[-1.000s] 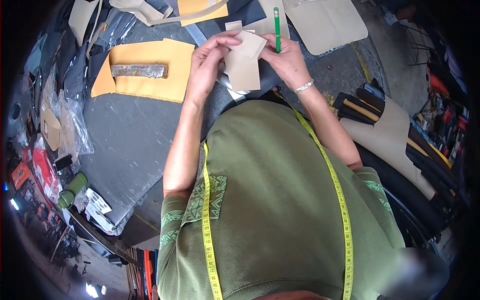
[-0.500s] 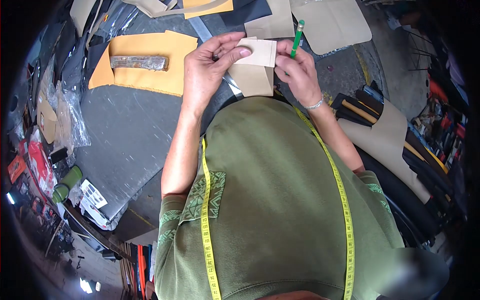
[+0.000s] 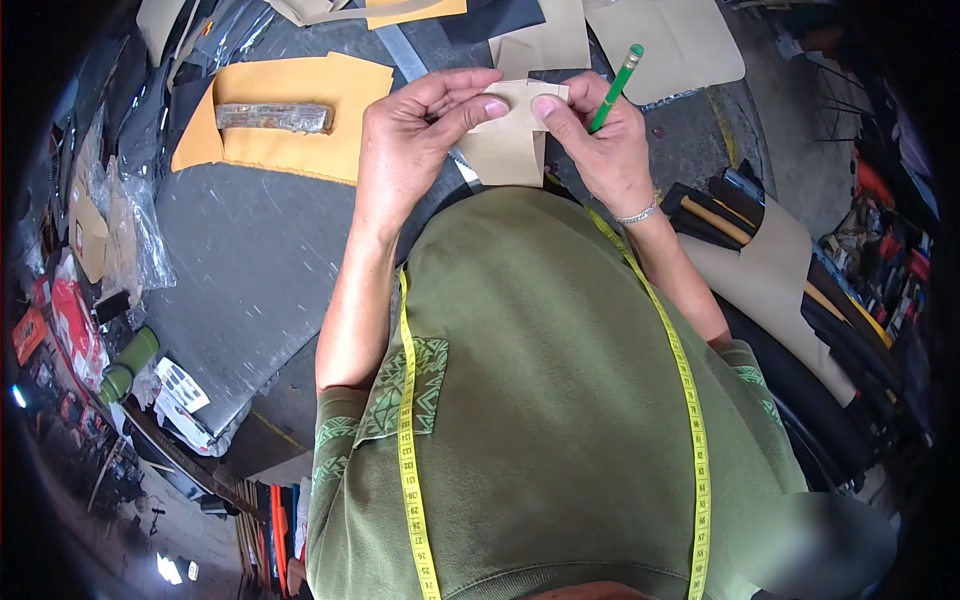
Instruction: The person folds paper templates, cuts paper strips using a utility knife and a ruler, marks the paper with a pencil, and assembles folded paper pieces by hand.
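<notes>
A small beige card piece [image 3: 517, 108] is held up between both hands over the near edge of the table. My left hand [image 3: 425, 125] pinches its left end, thumb on top. At the other end my right hand [image 3: 598, 130] grips it with the thumb on top. A green pencil [image 3: 617, 88] also sits in my right hand, pointing up and to the right between the fingers. Below the card lies a larger beige sheet [image 3: 505, 160], partly covered. A metal ruler [image 3: 400, 52] runs under the hands on the dark table.
Yellow-orange sheets [image 3: 290, 155] lie at the left with a tape-wrapped bar [image 3: 275, 118] on them. A beige panel [image 3: 665, 50] lies at the back right. Rolls of material [image 3: 735, 235] stand at the right. A yellow tape measure [image 3: 690, 400] hangs round my neck.
My right hand has moved its thumb onto the right end of the card and now grips it. The pencil has shifted up and right with that hand. The left hand keeps its pinch.
</notes>
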A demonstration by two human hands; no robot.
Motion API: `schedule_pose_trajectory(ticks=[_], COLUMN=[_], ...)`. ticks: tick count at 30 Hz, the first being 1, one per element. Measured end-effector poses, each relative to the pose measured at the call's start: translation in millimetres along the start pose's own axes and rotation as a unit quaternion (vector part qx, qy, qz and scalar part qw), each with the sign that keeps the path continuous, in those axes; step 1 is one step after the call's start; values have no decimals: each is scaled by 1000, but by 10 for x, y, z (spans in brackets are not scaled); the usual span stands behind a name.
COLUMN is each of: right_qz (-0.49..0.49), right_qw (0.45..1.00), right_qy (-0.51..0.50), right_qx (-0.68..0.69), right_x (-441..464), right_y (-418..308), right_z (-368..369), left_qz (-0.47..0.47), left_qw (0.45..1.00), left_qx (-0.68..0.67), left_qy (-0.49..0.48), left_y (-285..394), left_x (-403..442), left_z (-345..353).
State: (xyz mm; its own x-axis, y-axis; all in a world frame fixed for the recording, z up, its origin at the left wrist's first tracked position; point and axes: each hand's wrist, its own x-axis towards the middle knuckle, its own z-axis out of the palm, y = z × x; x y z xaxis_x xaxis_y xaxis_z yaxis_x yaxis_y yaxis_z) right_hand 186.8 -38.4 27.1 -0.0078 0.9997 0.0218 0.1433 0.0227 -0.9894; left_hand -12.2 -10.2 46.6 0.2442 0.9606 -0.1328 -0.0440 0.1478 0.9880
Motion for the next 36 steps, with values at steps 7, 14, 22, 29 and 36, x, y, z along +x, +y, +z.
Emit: schedule_pose_trajectory(ticks=[7,14,22,29,36], right_qz=[17,9,24,33,46], right_qw=[999,1000,999,998,998], right_qy=[-19,-20,-19,-23,-37], right_qx=[35,7,13,40,-3], right_x=[-21,-41,-65,-76,-72], right_y=[-39,51,53,48,35], right_z=[7,-15,-6,21,-1], left_qz=[-9,-38,-46,-60,-71], left_qw=[999,997,998,997,997], left_qx=[-19,-35,12,25,18], left_qy=[-26,-55,-37,-37,-30], left_y=[21,54,-1,-23,-85], left_x=[-9,-10,-14,-6,-11], left_z=[-35,-20,3,-22,-30])
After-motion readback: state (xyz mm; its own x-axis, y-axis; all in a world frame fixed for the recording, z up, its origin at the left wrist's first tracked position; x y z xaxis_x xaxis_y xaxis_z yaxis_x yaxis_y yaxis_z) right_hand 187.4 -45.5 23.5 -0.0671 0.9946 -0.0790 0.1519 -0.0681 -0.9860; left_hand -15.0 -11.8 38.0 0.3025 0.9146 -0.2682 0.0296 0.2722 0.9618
